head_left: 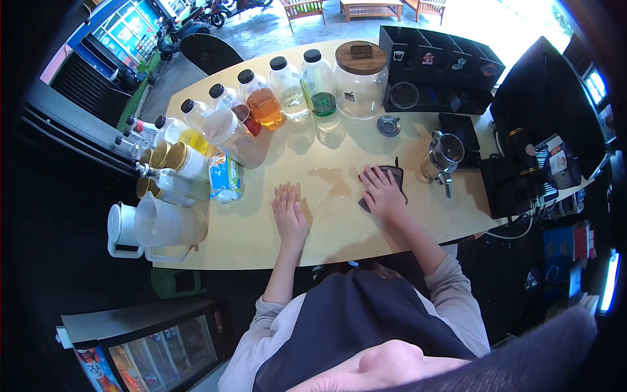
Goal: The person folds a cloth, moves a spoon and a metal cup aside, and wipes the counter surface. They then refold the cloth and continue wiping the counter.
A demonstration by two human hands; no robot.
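Observation:
My left hand (288, 210) lies flat on the light wooden table (261, 245), palm down, with nothing in it. To its right a wet, brownish spill (333, 181) spreads over the tabletop. My right hand (383, 191) rests on a dark folded cloth (396, 176), its fingers extended over the cloth's left part. The cloth lies flat on the table just right of the spill. A blue and white wipes packet (225, 178) is left of my left hand. A glass and metal press or dripper (446, 153) stands right of the cloth.
Bottles with black caps, one with orange liquid (264, 108), line the back left. A wooden-lidded jar (360, 85) and a black organizer (437, 72) stand behind. Plastic pitchers (171, 225) are at the left edge. A small metal lid (388, 126) and black machine (513, 183) are right.

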